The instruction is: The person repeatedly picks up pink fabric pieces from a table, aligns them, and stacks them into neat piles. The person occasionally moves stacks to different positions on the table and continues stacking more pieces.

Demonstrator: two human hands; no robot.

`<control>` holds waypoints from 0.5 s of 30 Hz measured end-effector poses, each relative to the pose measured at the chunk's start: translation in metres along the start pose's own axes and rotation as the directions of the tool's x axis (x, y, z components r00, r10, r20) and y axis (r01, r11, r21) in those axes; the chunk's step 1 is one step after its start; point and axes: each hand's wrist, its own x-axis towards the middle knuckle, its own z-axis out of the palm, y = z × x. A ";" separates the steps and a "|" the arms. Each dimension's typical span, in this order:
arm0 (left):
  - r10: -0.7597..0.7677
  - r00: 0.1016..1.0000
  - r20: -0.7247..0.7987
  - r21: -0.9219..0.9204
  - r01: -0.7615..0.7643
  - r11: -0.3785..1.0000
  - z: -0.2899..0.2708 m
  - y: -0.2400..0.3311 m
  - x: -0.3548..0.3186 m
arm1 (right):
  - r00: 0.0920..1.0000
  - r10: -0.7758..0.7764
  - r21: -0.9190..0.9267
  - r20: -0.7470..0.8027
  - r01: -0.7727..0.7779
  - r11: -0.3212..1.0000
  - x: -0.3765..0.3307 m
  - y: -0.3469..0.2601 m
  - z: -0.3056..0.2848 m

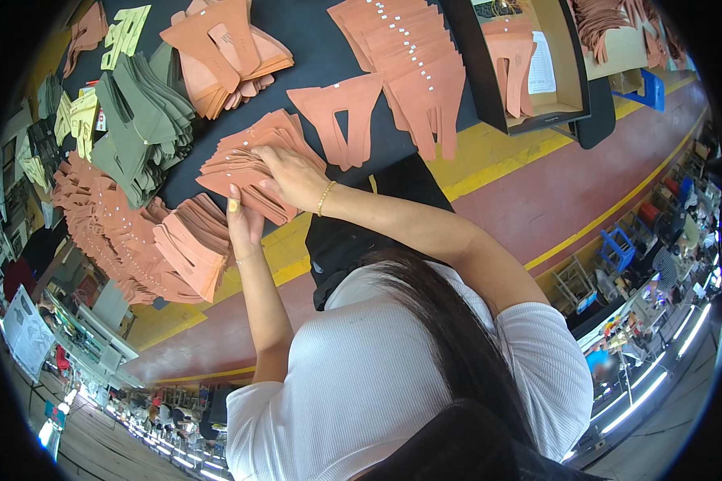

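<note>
Right hand, one: half-curled, fingers on the fanned salmon stack; whether a piece is pinched, cannot tell. Left hand, one: at the stack's near edge, grip partly hidden. Stack, one: up and left of the right hand, just above the left, its pieces' length seeming to slant down rightward; leaves uncountable. Loose slotted piece, one: up and right, nearer the right hand, narrowing toward the wearer. Green stack, one. Open box, one. Dark surface, one, beneath the stack.
</note>
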 end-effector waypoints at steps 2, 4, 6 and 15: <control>-0.003 1.000 -0.009 0.000 0.003 1.000 0.001 0.000 0.000 | 1.000 0.000 -0.001 0.002 0.000 1.000 0.000 0.000 0.000; -0.015 1.000 -0.007 -0.004 0.015 1.000 0.001 0.001 0.000 | 1.000 -0.003 -0.005 0.002 0.003 1.000 0.000 0.000 0.000; -0.032 0.999 0.003 -0.006 0.032 0.999 0.002 0.002 0.001 | 1.000 0.011 -0.015 0.005 -0.011 1.000 0.001 0.000 0.000; -0.043 0.999 0.004 0.003 0.043 0.999 0.001 0.003 0.001 | 1.000 0.018 -0.006 0.006 -0.018 1.000 0.001 0.002 0.001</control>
